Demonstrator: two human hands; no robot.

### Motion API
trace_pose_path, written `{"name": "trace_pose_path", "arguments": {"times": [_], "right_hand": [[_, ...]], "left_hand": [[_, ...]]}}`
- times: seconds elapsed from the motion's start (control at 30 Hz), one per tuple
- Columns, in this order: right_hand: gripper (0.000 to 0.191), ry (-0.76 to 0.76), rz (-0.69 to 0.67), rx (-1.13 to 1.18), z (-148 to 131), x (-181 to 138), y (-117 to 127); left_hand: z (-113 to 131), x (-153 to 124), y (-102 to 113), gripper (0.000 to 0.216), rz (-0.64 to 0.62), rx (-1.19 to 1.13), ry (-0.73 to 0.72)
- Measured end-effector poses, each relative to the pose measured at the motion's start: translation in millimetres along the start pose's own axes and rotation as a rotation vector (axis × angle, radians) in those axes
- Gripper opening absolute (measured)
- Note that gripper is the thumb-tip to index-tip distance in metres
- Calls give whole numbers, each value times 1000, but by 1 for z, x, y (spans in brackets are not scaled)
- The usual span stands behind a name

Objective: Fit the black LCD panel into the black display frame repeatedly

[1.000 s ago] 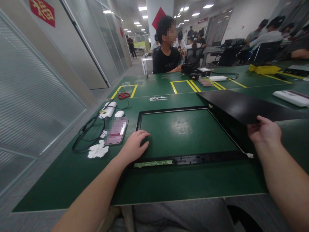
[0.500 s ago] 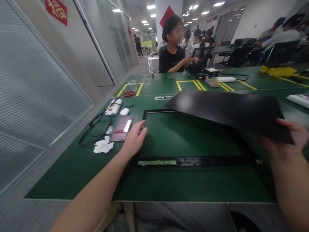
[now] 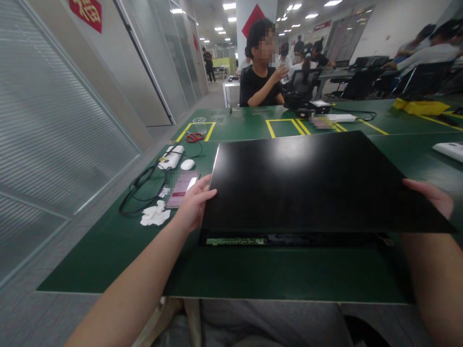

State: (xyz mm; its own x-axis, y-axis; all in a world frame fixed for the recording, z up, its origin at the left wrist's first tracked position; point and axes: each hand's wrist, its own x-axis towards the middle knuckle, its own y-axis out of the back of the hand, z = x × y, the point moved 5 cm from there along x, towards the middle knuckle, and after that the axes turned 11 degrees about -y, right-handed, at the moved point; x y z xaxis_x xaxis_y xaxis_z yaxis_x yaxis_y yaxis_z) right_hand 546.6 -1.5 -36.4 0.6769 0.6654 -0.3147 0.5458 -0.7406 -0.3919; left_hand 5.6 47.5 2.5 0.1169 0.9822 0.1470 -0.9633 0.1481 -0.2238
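Note:
A large glossy black panel, like a display screen (image 3: 307, 188), is held above the table between my two hands. My left hand (image 3: 195, 202) grips its left edge, thumb on top and fingers underneath. At the right edge my right hand (image 3: 432, 195) holds it, thumb over the rim and the other fingers hidden below. Beneath the panel lies a black frame (image 3: 289, 240), mostly covered, with only its near side showing. A green circuit board (image 3: 235, 241) sits in the left part of that near side.
Left of the panel, a phone (image 3: 181, 190), a crumpled tissue (image 3: 155, 213), a white mouse-like object (image 3: 187, 165), black cables (image 3: 135, 185) and red scissors (image 3: 194, 138) lie on the green table (image 3: 108, 260). A clear cup (image 3: 199, 126) stands farther back. Across the table sits a person (image 3: 262, 67).
The panel has swung left and levelled out, covering most of the frame. My left hand, empty before beside the frame, now grips the panel's left edge.

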Motion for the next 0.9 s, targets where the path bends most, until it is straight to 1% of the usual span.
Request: {"name": "trace_pose_path", "arguments": {"times": [0.1, 0.13, 0.17, 0.2, 0.23, 0.33, 0.4, 0.47, 0.53, 0.67, 0.8, 0.9], "right_hand": [[24, -46, -16, -96, 2, -15, -15], [26, -68, -41, -143, 3, -20, -21], [29, -94, -76, -184, 4, -26, -27], [31, -105, -142, -204, 4, -31, -34], [32, -156, -206, -238, 7, -35, -40], [38, -260, -343, -311, 12, -39, -49], [43, -231, -388, -321, 10, -35, -51], [42, -170, -408, -331, 6, -32, -51], [40, -143, -398, -353, 5, -31, -51], [44, -152, -356, -375, 6, -36, -52], [49, -161, -335, -456, 9, -39, -54], [49, -129, -339, -502, 11, -37, -55]], "left_hand": [[7, 2, 7, 68, 19, -34, -78], [9, 3, 9, 65, 28, -39, -100], [11, 3, 12, 63, 43, -47, -115], [13, 4, 14, 61, 61, -58, -127], [15, 4, 15, 58, 81, -73, -139], [20, 3, 16, 54, 118, -122, -199], [22, 2, 15, 53, 130, -145, -245], [24, 0, 15, 51, 143, -147, -266], [25, -1, 15, 51, 161, -138, -268], [29, -2, 11, 50, 203, -136, -257], [29, -2, 9, 48, 250, -117, -231], [27, -1, 12, 47, 274, -104, -212]]}}
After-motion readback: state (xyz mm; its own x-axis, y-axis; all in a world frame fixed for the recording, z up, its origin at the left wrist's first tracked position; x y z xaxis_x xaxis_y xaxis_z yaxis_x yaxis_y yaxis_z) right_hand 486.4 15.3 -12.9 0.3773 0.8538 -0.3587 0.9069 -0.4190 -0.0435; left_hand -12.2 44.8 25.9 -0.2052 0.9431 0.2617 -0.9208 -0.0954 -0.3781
